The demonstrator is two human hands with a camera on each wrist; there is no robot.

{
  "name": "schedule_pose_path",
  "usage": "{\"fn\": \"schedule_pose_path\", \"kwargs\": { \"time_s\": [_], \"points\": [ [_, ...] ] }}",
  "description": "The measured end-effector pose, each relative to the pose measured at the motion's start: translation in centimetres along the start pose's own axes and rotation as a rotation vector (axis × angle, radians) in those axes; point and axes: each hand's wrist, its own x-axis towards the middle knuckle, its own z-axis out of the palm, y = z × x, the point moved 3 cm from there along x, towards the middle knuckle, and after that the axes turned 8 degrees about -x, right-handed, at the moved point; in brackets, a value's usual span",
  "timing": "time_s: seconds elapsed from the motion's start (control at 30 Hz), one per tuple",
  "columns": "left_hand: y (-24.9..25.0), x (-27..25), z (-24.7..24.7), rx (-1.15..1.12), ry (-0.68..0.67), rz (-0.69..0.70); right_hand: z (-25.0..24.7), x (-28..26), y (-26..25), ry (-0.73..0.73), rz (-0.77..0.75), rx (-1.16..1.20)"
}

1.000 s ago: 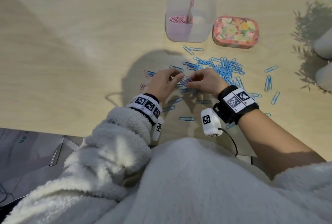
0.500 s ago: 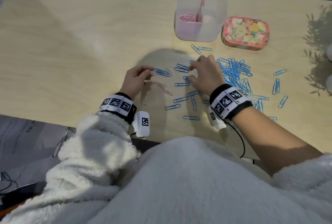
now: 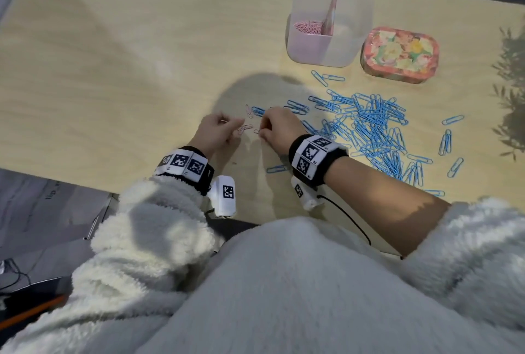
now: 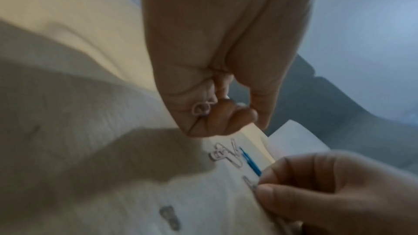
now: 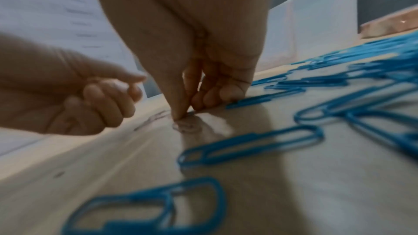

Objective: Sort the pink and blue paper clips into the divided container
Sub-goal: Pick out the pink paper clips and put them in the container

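Both hands work side by side near the front of the table. My left hand (image 3: 237,126) is curled and holds a pink paper clip (image 4: 201,108) against its palm. Just to its right, my right hand (image 3: 262,129) pinches a small pink clip (image 5: 185,124) that lies on the wood, thumb and forefinger tips down on it. A few more loose pink clips (image 3: 245,128) lie between the hands. To the right spreads a heap of blue clips (image 3: 369,123). The clear divided container (image 3: 352,49) stands at the back, with pink clips (image 3: 308,27) in its left compartment.
A flowered tin (image 3: 399,54) sits right of the container. Stray blue clips (image 3: 446,143) are scattered toward the right edge, and one (image 3: 277,169) lies by my right wrist. The table's front edge (image 3: 85,183) runs just below my wrists.
My right hand has come left, away from the blue clips, to the pink clips beside my left hand. The left hand has stayed about where it was.
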Motion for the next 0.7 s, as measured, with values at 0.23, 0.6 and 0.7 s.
{"fn": "schedule_pose_path", "kwargs": {
  "time_s": [0.23, 0.6, 0.7],
  "points": [
    [0.4, -0.1, 0.9, 0.705, 0.067, 0.330, 0.3, -0.4, 0.8, -0.012, -0.102, -0.194],
    [0.8, 0.2, 1.6, 0.615, -0.026, 0.319, 1.8, -2.2, 1.5, -0.052, 0.040, -0.004],
    [1.7, 0.9, 1.5, 0.439, -0.074, 0.213, 1.8, -2.1, 0.8, -0.065, -0.050, -0.128]
  ]
}}
